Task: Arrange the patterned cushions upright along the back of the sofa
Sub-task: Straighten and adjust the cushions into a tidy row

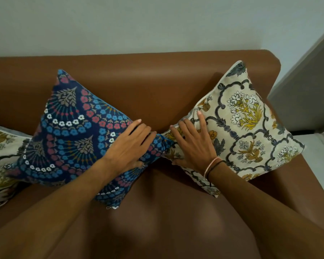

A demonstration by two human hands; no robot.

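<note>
A dark blue cushion (71, 139) with blue, red and white flowers leans on one corner against the brown sofa back (138, 79). My left hand (127, 146) lies flat on its right corner, fingers spread. To the right, a cream cushion (245, 128) with yellow flowers and grey scrollwork also stands on a corner against the back. My right hand (193, 144) presses flat on its left part, fingers apart. The two cushions' corners meet between my hands. A second cream cushion (0, 156) lies at the left edge, partly behind the blue one.
The brown sofa seat (157, 221) stretches in front of the cushions. The sofa's right arm (288, 184) borders the cream cushion. A pale wall (138, 25) rises behind the sofa, and a grey panel (310, 86) stands at the right.
</note>
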